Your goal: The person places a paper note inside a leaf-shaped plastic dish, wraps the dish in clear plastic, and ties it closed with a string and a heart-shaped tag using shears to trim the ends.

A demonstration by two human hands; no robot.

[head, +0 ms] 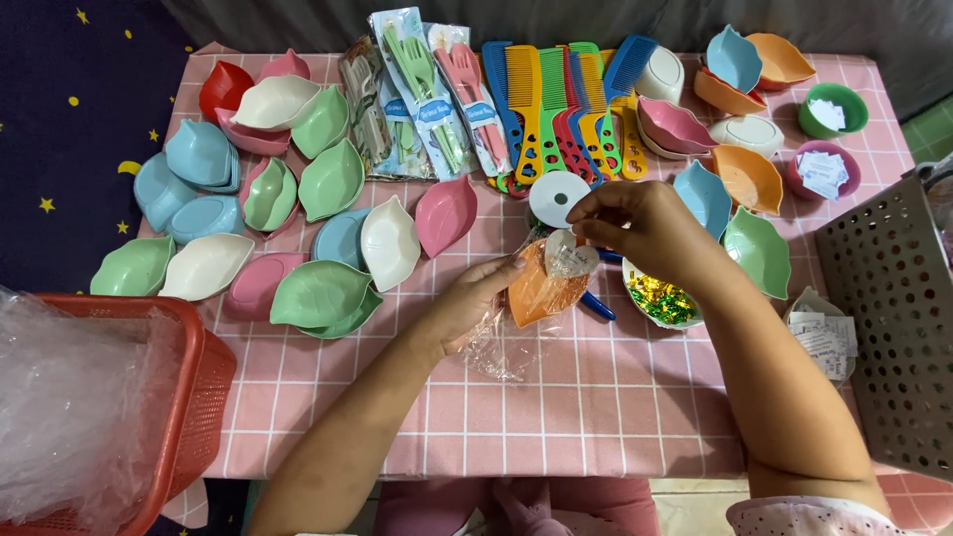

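My left hand (475,303) holds an orange leaf-shaped dish (541,290) wrapped in a clear plastic bag (501,347) on the pink checked tablecloth (596,397). My right hand (645,226) hovers just above the dish and pinches a small pale heart-shaped piece (571,256) at the bag's top. A white roll of tape (558,198) lies right behind the dish. A blue handle (596,305) pokes out from under the dish.
Leaf-shaped dishes in green, blue, pink, white and red (328,238) crowd the left half. Packs of cutlery (432,94) and coloured combs (556,104) lie at the back. A bowl of gold-wrapped sweets (660,298) sits right of the dish. A red basket (189,397) stands at left, a perforated grey bin (893,318) at right.
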